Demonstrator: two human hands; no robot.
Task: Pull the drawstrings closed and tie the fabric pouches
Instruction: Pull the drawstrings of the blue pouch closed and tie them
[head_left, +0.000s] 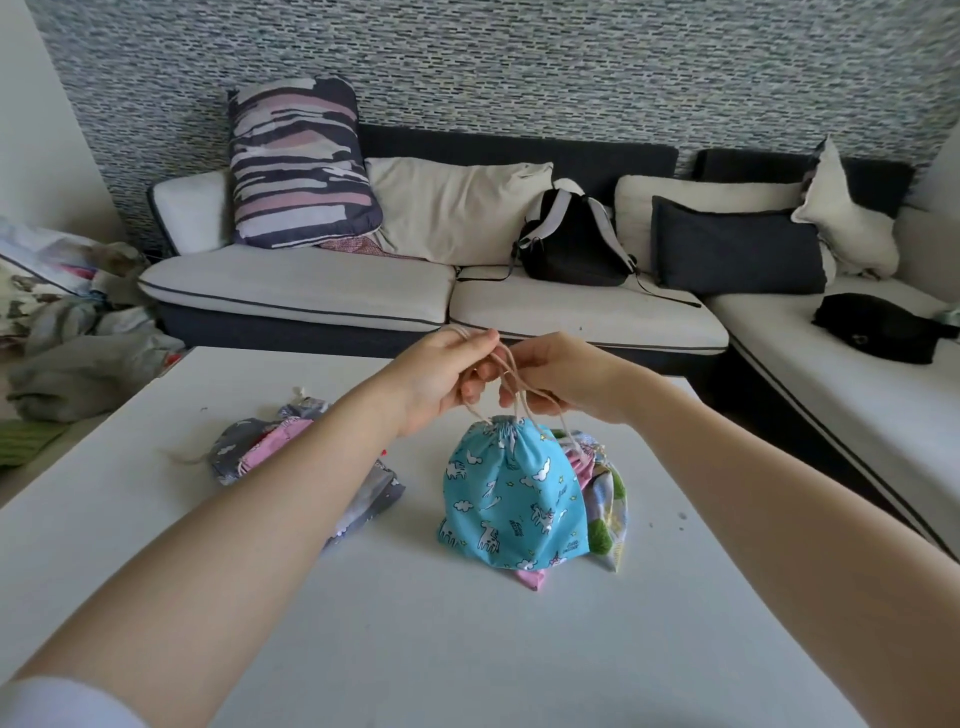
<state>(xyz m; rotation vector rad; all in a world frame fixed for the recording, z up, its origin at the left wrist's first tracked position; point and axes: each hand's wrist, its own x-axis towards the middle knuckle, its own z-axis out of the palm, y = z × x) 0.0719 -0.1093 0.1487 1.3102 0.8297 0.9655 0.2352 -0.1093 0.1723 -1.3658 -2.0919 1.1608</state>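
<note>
A blue pouch (511, 493) printed with white unicorns and clouds hangs by its cords, its mouth gathered shut and its bottom resting on the white table (415, 649). Both hands are just above it. My left hand (441, 382) pinches the beige drawstrings (506, 374) between thumb and fingers, and my right hand (556, 376) grips the same cords from the other side. Behind the blue pouch lie a pink pouch (530, 577) and a green and white patterned pouch (608, 509). To the left, partly hidden by my left forearm, is a pile of grey and pink pouches (260, 447).
Beyond the table's far edge stands a white and dark corner sofa (311, 291) with cushions, a black backpack (571, 244) and a black bag (878, 327). A heap of fabric and clothes (67, 332) lies on the floor at the left.
</note>
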